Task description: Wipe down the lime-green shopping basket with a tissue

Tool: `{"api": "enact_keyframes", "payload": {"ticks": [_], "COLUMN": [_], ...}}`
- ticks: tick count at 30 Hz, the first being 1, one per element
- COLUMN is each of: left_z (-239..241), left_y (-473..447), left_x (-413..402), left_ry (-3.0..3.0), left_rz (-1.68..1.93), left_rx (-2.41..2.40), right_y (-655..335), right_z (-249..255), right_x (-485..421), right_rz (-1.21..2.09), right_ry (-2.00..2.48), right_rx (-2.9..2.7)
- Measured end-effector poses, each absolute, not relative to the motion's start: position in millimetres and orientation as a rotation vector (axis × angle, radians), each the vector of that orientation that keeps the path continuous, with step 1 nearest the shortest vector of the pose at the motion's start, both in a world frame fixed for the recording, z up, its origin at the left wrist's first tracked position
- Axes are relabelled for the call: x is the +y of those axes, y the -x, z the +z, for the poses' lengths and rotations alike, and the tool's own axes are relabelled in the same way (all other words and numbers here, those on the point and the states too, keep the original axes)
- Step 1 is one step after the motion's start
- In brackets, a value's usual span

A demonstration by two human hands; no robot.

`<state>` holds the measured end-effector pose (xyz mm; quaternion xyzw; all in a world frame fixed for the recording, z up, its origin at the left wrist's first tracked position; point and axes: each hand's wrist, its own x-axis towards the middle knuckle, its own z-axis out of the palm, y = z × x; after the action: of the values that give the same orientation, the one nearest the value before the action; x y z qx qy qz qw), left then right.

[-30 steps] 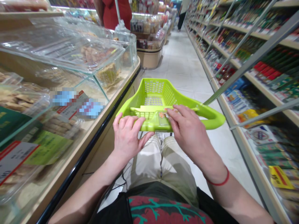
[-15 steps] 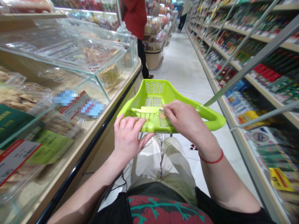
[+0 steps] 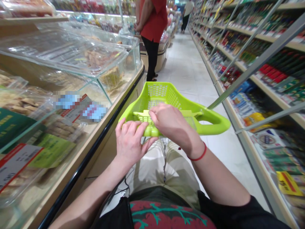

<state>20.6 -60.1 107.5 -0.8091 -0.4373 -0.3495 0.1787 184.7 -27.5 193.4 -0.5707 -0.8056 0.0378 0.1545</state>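
A lime green plastic shopping cart (image 3: 176, 98) stands in front of me in a shop aisle, and its basket looks empty. My left hand (image 3: 130, 141) lies on the left end of the cart's handle (image 3: 212, 125), fingers over the top and thumb underneath. My right hand (image 3: 171, 124), with a red string (image 3: 199, 156) round the wrist, is curled over the middle of the handle, its fingertips at the flap behind it. The two hands almost touch.
A glass display counter (image 3: 71, 54) of baked goods with price cards runs close along the left. Stocked shelves (image 3: 262, 79) line the right. A person in a red top (image 3: 153, 19) stands ahead by the counter's end; another person (image 3: 187, 12) walks far down the aisle.
My right hand has slid left along the handle from the middle-right to beside my left hand. The person in red has come further into view. My left hand has stayed put.
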Motion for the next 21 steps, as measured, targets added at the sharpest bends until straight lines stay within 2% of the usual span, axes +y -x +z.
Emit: {"api": "enact_keyframes", "payload": {"ticks": [6, 12, 21], "left_z": [108, 108, 109], "left_y": [-20, -19, -20], "left_x": [-62, -63, -63], "left_ry": [2.297, 2.299, 2.296], "left_rz": [-0.977, -0.983, -0.980], "left_rx": [-1.248, -1.261, -1.254], "right_y": [-207, -257, -221], "right_z": [195, 190, 167], "right_x": [-24, -33, -65], "right_rz": [0.161, 0.064, -0.110], "right_ry": [1.807, 2.036, 1.651], "right_rx": [-2.225, -2.032, -1.955]}}
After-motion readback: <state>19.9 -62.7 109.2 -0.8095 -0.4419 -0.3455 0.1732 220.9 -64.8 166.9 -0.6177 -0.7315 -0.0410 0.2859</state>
